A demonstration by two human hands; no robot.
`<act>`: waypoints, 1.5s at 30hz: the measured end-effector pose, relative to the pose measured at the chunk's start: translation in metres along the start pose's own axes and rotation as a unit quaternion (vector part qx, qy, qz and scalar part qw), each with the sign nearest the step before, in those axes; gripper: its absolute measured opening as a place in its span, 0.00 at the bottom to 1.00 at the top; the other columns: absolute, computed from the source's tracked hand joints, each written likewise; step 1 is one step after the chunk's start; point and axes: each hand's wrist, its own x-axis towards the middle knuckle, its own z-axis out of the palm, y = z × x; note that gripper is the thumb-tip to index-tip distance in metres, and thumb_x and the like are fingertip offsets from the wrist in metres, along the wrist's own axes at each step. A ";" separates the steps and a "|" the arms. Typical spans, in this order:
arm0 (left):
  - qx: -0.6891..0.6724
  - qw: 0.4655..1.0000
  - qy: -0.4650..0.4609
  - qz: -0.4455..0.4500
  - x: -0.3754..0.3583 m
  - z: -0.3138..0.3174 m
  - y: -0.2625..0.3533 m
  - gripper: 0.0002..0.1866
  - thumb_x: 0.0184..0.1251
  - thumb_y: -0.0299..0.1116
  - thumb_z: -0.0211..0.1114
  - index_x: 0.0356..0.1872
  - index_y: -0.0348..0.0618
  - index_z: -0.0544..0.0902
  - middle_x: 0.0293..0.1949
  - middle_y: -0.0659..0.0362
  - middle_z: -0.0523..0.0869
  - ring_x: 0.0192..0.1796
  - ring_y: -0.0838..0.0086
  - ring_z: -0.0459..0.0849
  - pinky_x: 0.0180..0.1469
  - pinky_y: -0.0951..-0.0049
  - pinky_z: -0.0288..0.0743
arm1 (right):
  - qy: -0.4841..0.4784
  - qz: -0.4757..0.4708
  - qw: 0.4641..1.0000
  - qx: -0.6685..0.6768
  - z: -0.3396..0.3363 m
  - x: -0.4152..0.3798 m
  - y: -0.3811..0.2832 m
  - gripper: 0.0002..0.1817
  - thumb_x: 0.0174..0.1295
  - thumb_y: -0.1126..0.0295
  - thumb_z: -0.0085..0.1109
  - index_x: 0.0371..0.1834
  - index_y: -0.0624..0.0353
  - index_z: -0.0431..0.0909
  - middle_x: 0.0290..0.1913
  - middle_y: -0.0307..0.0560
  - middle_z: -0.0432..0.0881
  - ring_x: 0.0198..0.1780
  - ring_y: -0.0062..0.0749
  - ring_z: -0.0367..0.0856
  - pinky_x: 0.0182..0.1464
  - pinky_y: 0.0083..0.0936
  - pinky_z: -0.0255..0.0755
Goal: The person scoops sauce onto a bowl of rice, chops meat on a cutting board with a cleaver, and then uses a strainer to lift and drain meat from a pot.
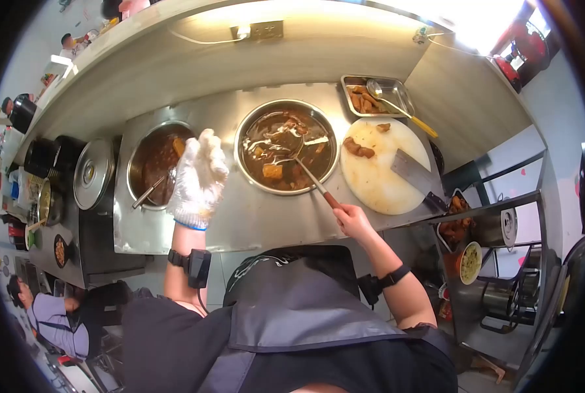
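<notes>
Gripping the wooden-handled ladle point(309, 171) near its butt end, the right hand point(351, 219) sits at the near edge of the steel counter point(253, 219), and the tool's long axis runs up and to the left from that hand, its far end dipped into the dark broth of the big middle pot point(286, 145). The left hand point(199, 177), in a white glove, is raised with fingers loosely curled and appears to hold nothing; it hovers between the middle pot and the smaller left pot point(158, 160), where another utensil leans. The right hand is the one joined to the middle pot. A round cutting board point(384, 177) with a cleaver point(414, 175) lies just right of it.
</notes>
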 end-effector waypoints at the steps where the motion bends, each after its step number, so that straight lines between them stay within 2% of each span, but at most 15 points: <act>1: 0.035 0.999 -0.023 -0.019 0.017 0.007 -0.011 0.18 0.69 0.40 0.62 0.54 0.42 0.75 0.40 0.56 0.82 0.35 0.74 0.79 0.35 0.78 0.79 | 0.001 -0.026 0.999 -0.045 -0.014 0.000 0.002 0.10 0.67 0.65 0.53 0.38 0.63 0.77 0.20 0.31 0.69 0.17 0.15 0.65 0.19 0.17 0.60; 5: 0.133 0.986 -0.023 -0.101 0.083 0.036 -0.087 0.26 0.73 0.38 0.57 0.67 0.42 0.64 0.46 0.53 0.81 0.34 0.75 0.77 0.32 0.83 0.75 | -0.015 -0.035 0.997 -0.071 -0.059 -0.002 0.005 0.15 0.65 0.63 0.55 0.46 0.64 0.79 0.24 0.40 0.76 0.23 0.22 0.73 0.27 0.25 0.69; 7: 0.399 0.910 0.006 -0.111 0.120 0.044 -0.144 0.27 0.71 0.32 0.57 0.69 0.42 0.62 0.48 0.53 0.80 0.33 0.77 0.76 0.31 0.86 0.72 | -0.024 -0.116 0.989 -0.092 -0.080 0.014 0.032 0.14 0.65 0.64 0.55 0.46 0.64 0.77 0.25 0.45 0.78 0.23 0.26 0.75 0.28 0.28 0.70; 9: 0.486 0.856 -0.045 -0.169 0.154 0.037 -0.204 0.26 0.67 0.31 0.59 0.65 0.39 0.67 0.48 0.53 0.81 0.37 0.75 0.79 0.35 0.79 0.75 | -0.047 -0.063 0.990 -0.115 -0.102 0.006 0.008 0.14 0.65 0.65 0.55 0.47 0.65 0.75 0.26 0.47 0.78 0.26 0.30 0.78 0.32 0.30 0.72; 11: 0.777 0.611 -0.146 -0.044 0.179 0.040 -0.258 0.24 0.62 0.32 0.62 0.60 0.36 0.73 0.45 0.50 0.82 0.42 0.64 0.83 0.43 0.68 0.78 | -0.067 -0.070 0.986 -0.136 -0.129 0.016 0.019 0.19 0.64 0.65 0.56 0.54 0.65 0.74 0.29 0.50 0.80 0.28 0.35 0.81 0.33 0.30 0.74; 13: 0.863 0.467 -0.155 -0.115 0.198 0.063 -0.297 0.21 0.59 0.32 0.63 0.52 0.34 0.78 0.42 0.45 0.83 0.49 0.54 0.82 0.51 0.61 0.76 | -0.040 -0.162 0.960 -0.226 -0.151 0.023 0.024 0.21 0.64 0.65 0.56 0.57 0.64 0.72 0.35 0.58 0.81 0.37 0.50 0.81 0.41 0.37 0.73; 14: 0.926 0.317 -0.206 -0.018 0.213 0.033 -0.319 0.18 0.55 0.31 0.63 0.47 0.36 0.80 0.40 0.44 0.83 0.47 0.51 0.82 0.52 0.60 0.75 | -0.054 -0.138 0.965 -0.217 -0.162 0.022 0.021 0.19 0.63 0.66 0.56 0.55 0.63 0.71 0.39 0.62 0.79 0.44 0.61 0.77 0.45 0.43 0.71; 17: 0.957 0.220 -0.184 -0.048 0.232 0.012 -0.347 0.13 0.53 0.30 0.64 0.41 0.38 0.82 0.40 0.46 0.83 0.46 0.53 0.83 0.50 0.59 0.76 | -0.053 -0.188 0.952 -0.235 -0.181 0.028 0.030 0.16 0.62 0.67 0.56 0.50 0.59 0.70 0.40 0.61 0.78 0.43 0.60 0.77 0.43 0.47 0.70; 23: 0.957 0.273 -0.094 -0.028 0.224 0.023 -0.348 0.11 0.52 0.23 0.59 0.38 0.39 0.83 0.36 0.46 0.84 0.45 0.55 0.83 0.49 0.60 0.75 | -0.060 -0.215 0.918 -0.328 -0.210 0.037 0.041 0.23 0.62 0.67 0.55 0.61 0.53 0.65 0.45 0.53 0.77 0.43 0.55 0.78 0.42 0.47 0.73; 26: 0.811 0.581 0.016 -0.060 0.214 0.044 -0.333 0.13 0.57 0.22 0.55 0.42 0.38 0.82 0.38 0.48 0.85 0.45 0.63 0.84 0.50 0.67 0.75 | -0.037 -0.259 0.887 -0.381 -0.222 0.046 0.038 0.25 0.59 0.68 0.57 0.61 0.52 0.66 0.44 0.50 0.77 0.40 0.52 0.80 0.39 0.45 0.74; 33: 0.698 0.690 0.182 0.067 0.153 0.030 -0.232 0.10 0.55 0.27 0.61 0.40 0.38 0.80 0.32 0.50 0.83 0.37 0.61 0.83 0.43 0.66 0.75 | -0.001 -0.320 0.840 -0.438 -0.232 0.047 0.005 0.26 0.56 0.71 0.60 0.60 0.52 0.69 0.41 0.47 0.78 0.37 0.48 0.80 0.35 0.40 0.74; 37: 0.737 0.600 0.268 0.156 0.118 -0.020 -0.184 0.10 0.54 0.26 0.62 0.38 0.38 0.81 0.33 0.48 0.84 0.38 0.59 0.83 0.45 0.64 0.75 | 0.018 -0.345 0.825 -0.448 -0.228 0.041 -0.018 0.27 0.54 0.75 0.61 0.60 0.53 0.70 0.42 0.48 0.78 0.39 0.49 0.80 0.37 0.38 0.75; 39: 0.792 0.545 0.263 0.085 0.109 -0.038 -0.174 0.12 0.55 0.24 0.60 0.41 0.38 0.81 0.35 0.52 0.84 0.38 0.66 0.83 0.43 0.66 0.77 | 0.050 -0.345 0.812 -0.467 -0.223 0.041 -0.027 0.28 0.53 0.76 0.61 0.60 0.53 0.71 0.44 0.48 0.79 0.41 0.49 0.80 0.39 0.37 0.75; 41: 0.766 0.586 0.245 0.098 0.121 -0.087 -0.181 0.12 0.52 0.23 0.59 0.38 0.40 0.85 0.34 0.50 0.86 0.40 0.63 0.85 0.45 0.65 0.77 | 0.082 -0.398 0.782 -0.472 -0.217 0.044 -0.031 0.29 0.51 0.77 0.59 0.61 0.52 0.72 0.45 0.47 0.81 0.42 0.47 0.82 0.39 0.38 0.77; 45: 0.806 0.530 0.251 0.081 0.113 -0.079 -0.181 0.09 0.53 0.30 0.62 0.34 0.41 0.85 0.36 0.45 0.84 0.44 0.52 0.83 0.49 0.58 0.75 | 0.054 -0.386 0.802 -0.452 -0.205 0.048 -0.023 0.28 0.55 0.81 0.55 0.63 0.63 0.69 0.51 0.58 0.79 0.52 0.53 0.78 0.54 0.38 0.72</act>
